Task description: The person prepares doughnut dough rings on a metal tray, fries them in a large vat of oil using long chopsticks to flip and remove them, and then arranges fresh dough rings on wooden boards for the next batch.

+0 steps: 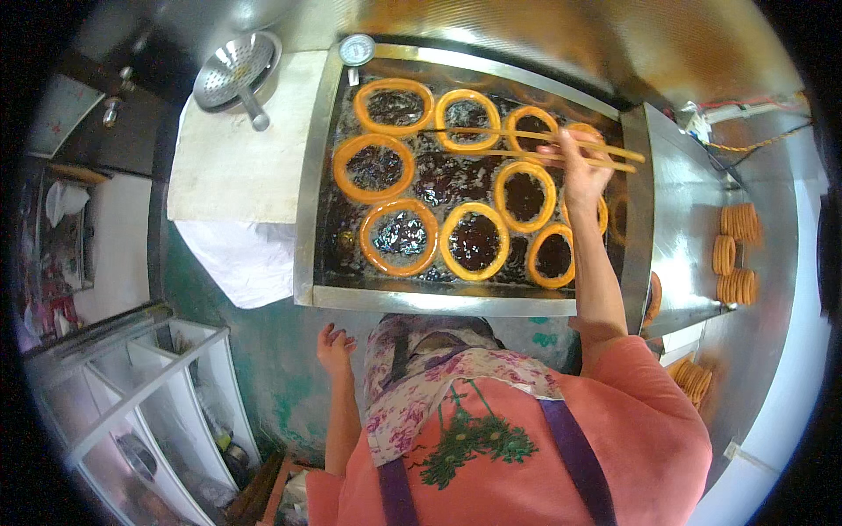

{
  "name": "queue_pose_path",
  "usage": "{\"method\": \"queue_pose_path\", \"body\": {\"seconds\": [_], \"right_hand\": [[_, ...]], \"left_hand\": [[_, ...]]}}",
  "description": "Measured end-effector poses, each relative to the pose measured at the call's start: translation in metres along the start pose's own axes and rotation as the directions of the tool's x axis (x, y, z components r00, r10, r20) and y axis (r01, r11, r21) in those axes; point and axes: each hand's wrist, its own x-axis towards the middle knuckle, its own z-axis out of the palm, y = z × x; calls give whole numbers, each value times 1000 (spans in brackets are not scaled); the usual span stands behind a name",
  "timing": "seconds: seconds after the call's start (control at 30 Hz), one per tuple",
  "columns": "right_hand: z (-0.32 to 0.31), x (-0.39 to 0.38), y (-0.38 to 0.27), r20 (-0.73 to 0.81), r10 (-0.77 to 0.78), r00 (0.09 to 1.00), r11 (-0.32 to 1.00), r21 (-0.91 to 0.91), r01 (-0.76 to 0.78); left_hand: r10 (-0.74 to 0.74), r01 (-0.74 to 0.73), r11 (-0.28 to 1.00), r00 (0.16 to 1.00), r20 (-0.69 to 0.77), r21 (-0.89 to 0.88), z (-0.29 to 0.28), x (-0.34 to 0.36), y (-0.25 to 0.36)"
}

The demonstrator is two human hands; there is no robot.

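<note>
The steel fryer vat (309, 175) holds orange dough rings (399, 237) crowding the dark oil edge to edge. Near its right edge, the right hand (581, 171) grips long chopsticks (526, 145) laid over the back rings — the left hand (335, 349) hangs loose, fingers open, below the vat's front edge. A perforated skimmer (235, 72) rests beyond the back-left corner.

We see our right hand (583, 171) gripping long wooden chopsticks (535, 145) over a steel fryer (307, 210) of dark oil where orange dough rings (399, 237) float, our left hand (335, 346) hanging empty below, a metal strainer (235, 72) at upper left and fried rings (738, 250) stacked at right.
</note>
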Motion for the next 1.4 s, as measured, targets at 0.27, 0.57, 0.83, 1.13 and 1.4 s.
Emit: {"method": "queue_pose_path", "body": {"seconds": [0.27, 0.57, 0.83, 1.13, 1.4], "right_hand": [[-76, 8, 88, -545, 166, 822, 971, 234, -41], [-54, 12, 151, -574, 686, 446, 709, 667, -231], [-112, -27, 136, -412, 756, 509, 552, 819, -157], [-137, -80, 114, -571, 674, 470, 724, 637, -265], [-178, -109, 51, -554, 283, 783, 950, 273, -151]], "left_hand": [[-32, 30, 998, 999, 28, 63, 0, -8, -3], [27, -35, 991, 998, 63, 133, 24, -33, 14], [57, -71, 985, 994, 95, 155, 34, -40, 14], [40, -75, 981, 980, 193, 180, 55, -32, 21], [-12, -49, 971, 968, 252, 235, 26, -6, 4]]}}
